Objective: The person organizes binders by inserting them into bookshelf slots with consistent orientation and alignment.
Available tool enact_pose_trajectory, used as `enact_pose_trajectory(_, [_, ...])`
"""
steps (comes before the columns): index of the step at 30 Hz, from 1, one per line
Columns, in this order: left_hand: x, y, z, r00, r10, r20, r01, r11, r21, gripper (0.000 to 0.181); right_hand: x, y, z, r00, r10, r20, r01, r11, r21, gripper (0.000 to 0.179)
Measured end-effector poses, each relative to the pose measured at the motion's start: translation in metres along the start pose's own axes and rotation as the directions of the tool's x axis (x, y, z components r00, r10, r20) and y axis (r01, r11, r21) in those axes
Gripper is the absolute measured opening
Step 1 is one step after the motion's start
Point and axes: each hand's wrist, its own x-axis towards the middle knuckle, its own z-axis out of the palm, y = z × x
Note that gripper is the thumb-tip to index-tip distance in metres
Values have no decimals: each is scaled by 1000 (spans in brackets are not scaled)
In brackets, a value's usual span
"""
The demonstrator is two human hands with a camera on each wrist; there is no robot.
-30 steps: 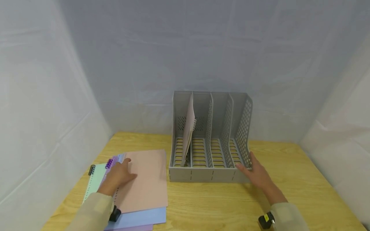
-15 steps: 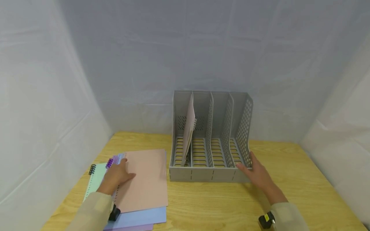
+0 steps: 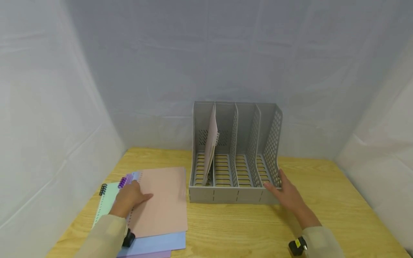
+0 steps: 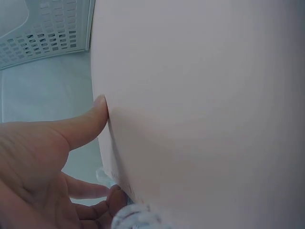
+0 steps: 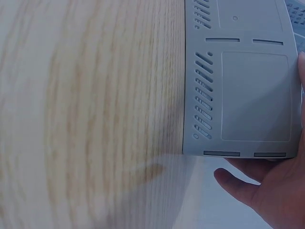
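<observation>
Touching pink rectangular spiral-bound notebook (image 3: 164, 200) with loose left hand (image 3: 129, 196); gripping grey plastic four-slot rack (image 3: 225, 196) with right hand (image 3: 288, 194).

I've got notebook stack (image 3: 166, 200) on table (image 3: 235, 229), left of file rack (image 3: 226, 195); upright notebook (image 3: 211, 141) in leftmost slot (image 3: 198, 172); backdrop sheet (image 3: 238, 53) behind the rack.
</observation>
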Motion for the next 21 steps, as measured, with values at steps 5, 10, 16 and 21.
enact_pose_trajectory(5, [0, 0, 2, 999, -32, 20, 32, 999, 0, 89, -1, -1, 0, 1000, -1, 0, 1, 1000, -1, 97])
enact_pose_trajectory(10, [-1, 0, 3, 999, -48, 18, 48, 999, -12, 88, -1, 0, 0, 1000, -1, 6, 1, 1000, -3, 97])
enact_pose_trajectory(16, [-2, 0, 3, 997, -76, 29, 76, 997, -22, 80, -3, -4, -3, 1000, 11, 15, -11, 1000, 2, 96])
enact_pose_trajectory(21, [-3, 0, 0, 996, -76, 39, 76, 997, -1, 72, -5, -9, -5, 1000, 17, 21, -17, 1000, 3, 95])
